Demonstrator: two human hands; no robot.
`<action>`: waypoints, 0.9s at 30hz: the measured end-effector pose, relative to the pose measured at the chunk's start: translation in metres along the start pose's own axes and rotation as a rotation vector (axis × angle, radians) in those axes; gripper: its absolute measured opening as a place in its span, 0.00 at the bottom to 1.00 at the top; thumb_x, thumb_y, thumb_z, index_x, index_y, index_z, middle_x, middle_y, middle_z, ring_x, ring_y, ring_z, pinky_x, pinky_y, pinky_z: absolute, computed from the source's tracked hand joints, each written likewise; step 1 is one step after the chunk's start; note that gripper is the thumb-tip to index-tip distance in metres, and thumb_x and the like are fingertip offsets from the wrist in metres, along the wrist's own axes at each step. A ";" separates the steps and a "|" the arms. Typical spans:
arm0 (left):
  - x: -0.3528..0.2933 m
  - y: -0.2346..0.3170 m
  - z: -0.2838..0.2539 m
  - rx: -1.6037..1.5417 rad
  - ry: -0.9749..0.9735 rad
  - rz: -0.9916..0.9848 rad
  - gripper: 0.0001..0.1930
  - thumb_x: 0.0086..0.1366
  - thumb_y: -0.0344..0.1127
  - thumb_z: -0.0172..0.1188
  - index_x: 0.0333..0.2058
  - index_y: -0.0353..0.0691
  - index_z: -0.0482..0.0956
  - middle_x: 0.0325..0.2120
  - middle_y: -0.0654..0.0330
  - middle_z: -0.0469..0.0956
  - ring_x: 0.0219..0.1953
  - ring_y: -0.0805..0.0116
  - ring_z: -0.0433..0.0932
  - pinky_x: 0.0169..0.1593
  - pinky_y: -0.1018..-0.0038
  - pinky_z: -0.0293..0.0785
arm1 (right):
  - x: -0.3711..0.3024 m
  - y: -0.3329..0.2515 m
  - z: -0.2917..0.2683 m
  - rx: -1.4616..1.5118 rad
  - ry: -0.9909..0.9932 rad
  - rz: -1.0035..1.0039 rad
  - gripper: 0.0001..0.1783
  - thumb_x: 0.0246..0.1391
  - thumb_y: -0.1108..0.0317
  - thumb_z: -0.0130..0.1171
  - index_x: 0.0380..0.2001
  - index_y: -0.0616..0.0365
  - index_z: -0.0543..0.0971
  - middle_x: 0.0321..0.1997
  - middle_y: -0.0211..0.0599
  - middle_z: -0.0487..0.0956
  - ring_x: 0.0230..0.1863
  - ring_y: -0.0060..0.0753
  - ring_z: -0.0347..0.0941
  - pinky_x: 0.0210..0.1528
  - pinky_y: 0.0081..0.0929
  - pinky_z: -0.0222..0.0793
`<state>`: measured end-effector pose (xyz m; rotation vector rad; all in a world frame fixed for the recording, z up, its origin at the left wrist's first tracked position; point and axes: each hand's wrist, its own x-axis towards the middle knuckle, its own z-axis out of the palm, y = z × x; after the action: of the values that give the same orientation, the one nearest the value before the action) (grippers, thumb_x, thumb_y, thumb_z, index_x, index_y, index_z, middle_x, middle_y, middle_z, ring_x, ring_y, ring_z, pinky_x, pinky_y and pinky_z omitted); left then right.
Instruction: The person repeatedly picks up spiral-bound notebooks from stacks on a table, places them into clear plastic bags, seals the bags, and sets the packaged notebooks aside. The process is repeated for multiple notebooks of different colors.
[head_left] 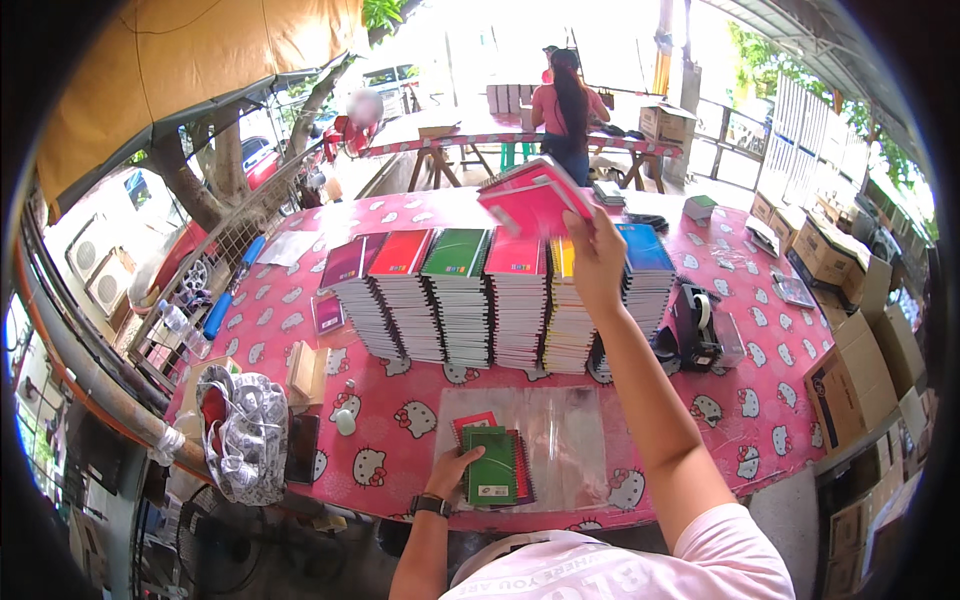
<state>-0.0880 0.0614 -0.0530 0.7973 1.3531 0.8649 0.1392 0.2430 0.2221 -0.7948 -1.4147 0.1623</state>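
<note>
My left hand [455,472] is closed on a small fanned bundle of spiral notebooks near the table's front edge. A green notebook [492,470] lies on top, with red and purple ones showing beneath. My right hand [597,258], raised over the row of stacks, grips a pink notebook [528,208]; a second cover seems to sit behind it, slightly blurred. Tall stacks of spiral notebooks stand side by side: purple [350,258], red [400,252], green [457,252], pink [516,256], yellow [564,265] and blue [645,248]. My right hand partly hides the yellow stack.
A clear plastic sheet [560,440] lies before the stacks on the pink patterned tablecloth [375,440]. A black tape dispenser [697,325] stands right, a patterned bag [245,435] left. Cardboard boxes [850,385] line the right side. Another person [568,115] stands at a far table.
</note>
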 end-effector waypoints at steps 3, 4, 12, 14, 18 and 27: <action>-0.002 -0.006 -0.009 -0.212 -0.044 -0.058 0.34 0.57 0.55 0.60 0.51 0.30 0.68 0.43 0.55 0.76 0.43 0.68 0.76 0.45 0.73 0.70 | -0.051 -0.030 -0.017 0.300 -0.397 0.376 0.09 0.55 0.66 0.57 0.31 0.62 0.77 0.20 0.35 0.71 0.26 0.24 0.66 0.31 0.25 0.64; -0.008 0.000 -0.006 -0.293 -0.016 -0.072 0.34 0.58 0.56 0.59 0.52 0.31 0.68 0.43 0.54 0.76 0.43 0.68 0.76 0.46 0.72 0.70 | -0.075 -0.015 -0.021 0.259 -0.697 0.510 0.12 0.53 0.62 0.59 0.34 0.60 0.78 0.26 0.32 0.74 0.30 0.24 0.68 0.34 0.24 0.65; -0.012 0.029 0.006 -0.094 -0.125 -0.075 0.28 0.56 0.42 0.64 0.52 0.34 0.67 0.44 0.54 0.75 0.43 0.65 0.77 0.44 0.70 0.74 | -0.240 0.056 0.011 -0.302 -1.205 0.494 0.19 0.51 0.52 0.57 0.38 0.55 0.78 0.39 0.50 0.77 0.40 0.50 0.74 0.41 0.44 0.68; -0.007 0.017 0.001 -0.159 -0.108 -0.032 0.29 0.53 0.44 0.67 0.49 0.32 0.69 0.39 0.55 0.77 0.38 0.67 0.78 0.39 0.70 0.76 | -0.208 0.044 0.000 -0.316 -0.722 0.148 0.18 0.50 0.57 0.57 0.41 0.55 0.75 0.44 0.47 0.75 0.46 0.52 0.71 0.43 0.44 0.69; -0.016 0.009 -0.006 -0.176 -0.072 -0.029 0.32 0.51 0.45 0.68 0.48 0.29 0.69 0.38 0.54 0.78 0.36 0.66 0.79 0.39 0.70 0.77 | -0.072 0.031 -0.032 -0.769 -0.079 -0.162 0.18 0.47 0.64 0.61 0.43 0.54 0.73 0.45 0.37 0.75 0.51 0.37 0.64 0.48 0.41 0.56; -0.010 0.019 0.005 -0.266 -0.117 -0.060 0.31 0.52 0.38 0.68 0.50 0.28 0.66 0.44 0.51 0.75 0.42 0.62 0.77 0.45 0.67 0.75 | -0.038 0.061 -0.054 -0.954 -0.439 -0.114 0.19 0.44 0.62 0.64 0.43 0.47 0.78 0.45 0.32 0.76 0.53 0.34 0.62 0.56 0.45 0.48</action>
<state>-0.0848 0.0617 -0.0311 0.5891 1.1258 0.9144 0.2028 0.2458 0.1586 -1.5084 -1.9658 -0.4976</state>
